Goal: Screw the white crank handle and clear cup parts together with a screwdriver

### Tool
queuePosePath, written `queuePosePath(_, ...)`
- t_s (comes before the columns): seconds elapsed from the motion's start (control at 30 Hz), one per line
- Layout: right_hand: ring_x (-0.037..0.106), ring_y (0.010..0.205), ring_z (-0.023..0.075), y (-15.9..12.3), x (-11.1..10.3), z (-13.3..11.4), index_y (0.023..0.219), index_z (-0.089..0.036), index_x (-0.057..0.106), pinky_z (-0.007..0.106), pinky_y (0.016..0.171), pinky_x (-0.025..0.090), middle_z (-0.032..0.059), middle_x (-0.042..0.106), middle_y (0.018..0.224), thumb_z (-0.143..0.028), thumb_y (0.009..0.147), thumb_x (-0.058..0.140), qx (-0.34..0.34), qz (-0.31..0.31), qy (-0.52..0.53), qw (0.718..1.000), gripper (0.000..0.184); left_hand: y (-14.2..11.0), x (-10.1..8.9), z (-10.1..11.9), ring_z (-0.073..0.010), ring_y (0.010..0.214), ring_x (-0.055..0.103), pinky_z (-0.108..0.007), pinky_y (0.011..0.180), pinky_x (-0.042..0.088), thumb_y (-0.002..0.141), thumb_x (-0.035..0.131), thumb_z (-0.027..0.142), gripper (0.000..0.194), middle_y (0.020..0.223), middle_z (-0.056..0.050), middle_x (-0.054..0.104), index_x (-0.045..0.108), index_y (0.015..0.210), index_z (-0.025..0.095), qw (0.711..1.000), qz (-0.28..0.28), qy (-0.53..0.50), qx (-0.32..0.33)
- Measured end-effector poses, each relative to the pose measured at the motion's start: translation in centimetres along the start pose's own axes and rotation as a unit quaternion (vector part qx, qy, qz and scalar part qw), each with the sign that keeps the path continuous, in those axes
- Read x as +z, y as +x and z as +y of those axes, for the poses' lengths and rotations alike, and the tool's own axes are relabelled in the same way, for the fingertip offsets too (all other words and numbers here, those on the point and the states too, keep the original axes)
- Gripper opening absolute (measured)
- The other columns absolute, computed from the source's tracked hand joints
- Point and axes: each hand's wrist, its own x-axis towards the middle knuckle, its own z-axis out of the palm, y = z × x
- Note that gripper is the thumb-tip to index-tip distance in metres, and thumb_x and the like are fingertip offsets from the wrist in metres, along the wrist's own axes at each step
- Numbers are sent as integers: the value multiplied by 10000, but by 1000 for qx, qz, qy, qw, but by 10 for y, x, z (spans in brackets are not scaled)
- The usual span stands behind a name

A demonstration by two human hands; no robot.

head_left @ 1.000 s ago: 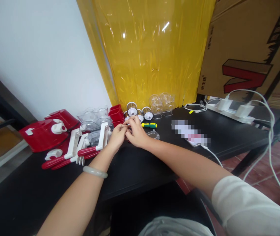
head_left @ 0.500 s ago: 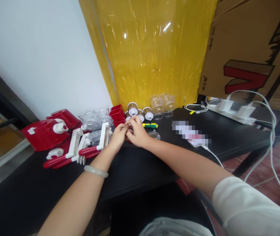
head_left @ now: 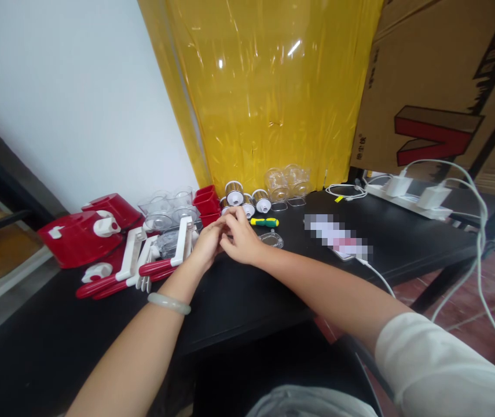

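My left hand (head_left: 208, 243) and my right hand (head_left: 242, 238) meet above the black table, fingers curled together. Whatever they hold between them is hidden by the fingers. Just behind them stand several cylindrical filters (head_left: 261, 200) with white ends and brownish pleats. Right of my right hand lies a green and yellow screwdriver handle (head_left: 265, 222), and nearer to me a clear plastic part (head_left: 272, 238). Red square cups (head_left: 206, 200) are behind my left hand. To its left rest white parts with red handles (head_left: 156, 267).
Red housings (head_left: 80, 237) and clear plastic cups (head_left: 171, 202) occupy the left side. More clear cups (head_left: 288, 180) stand against the yellow sheet (head_left: 273, 87). A phone with a blurred screen (head_left: 338, 236), a power strip (head_left: 412, 204) and white cables are on the right.
My right-hand fingers have shifted slightly against the left hand. A small reddish patch visible under my hands before is now covered. Other things stay in place.
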Motion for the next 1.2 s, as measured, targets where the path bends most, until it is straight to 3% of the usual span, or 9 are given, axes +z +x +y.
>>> queuePosePath(0.3,481,1234,250,0,-1,-3,1117,-172,593,446,1087,475,136,423,1229,-125,799,530,-25,-3,-27,999,328,0,2,-3,-213,749,699,-238,546,487,654,703,344,222,685,-21,668,608,759,173,1000,-21,-21,-4)
queuePosePath(0.63,479,1255,248,1,-1,-1,1147,-188,598,464,1117,451,130,423,1252,-152,795,540,-4,1,-24,1000,358,-3,6,3,-125,574,568,-206,526,416,644,742,230,172,554,30,553,587,671,160,997,-39,-50,38)
queuePosePath(0.9,492,1238,249,0,-1,0,1136,-190,599,464,1094,469,129,423,1247,-150,786,544,0,7,-11,1000,357,0,3,0,-210,790,708,-238,589,508,720,726,296,256,814,-68,738,703,913,129,997,-51,-18,47)
queuePosePath(1.03,503,1228,241,0,0,-1,1121,-182,591,448,1081,476,134,425,1240,-149,796,530,-6,17,-8,1000,332,4,0,-1,-226,782,709,-288,647,539,761,696,376,322,810,-74,739,706,966,127,994,-71,42,65)
queuePosePath(1.13,501,1230,245,4,-6,-1,1117,-186,592,456,1079,464,134,445,1227,-151,805,524,-15,22,-27,999,321,1,-6,10,-248,837,703,-347,759,543,827,628,428,344,866,-99,744,702,992,135,970,-71,183,141)
queuePosePath(1.17,496,1230,249,7,-10,0,1119,-184,595,461,1085,452,134,459,1220,-156,810,523,-18,25,-41,999,319,-2,-8,17,-259,863,699,-362,792,535,845,611,423,323,887,-108,745,706,980,145,942,-43,277,188)
queuePosePath(1.2,490,1230,254,11,-15,3,1125,-182,601,465,1093,437,133,474,1213,-165,819,521,-20,28,-58,998,316,-5,-12,25,-279,929,693,-386,849,520,879,580,416,313,949,-119,748,712,998,159,894,-11,385,230)
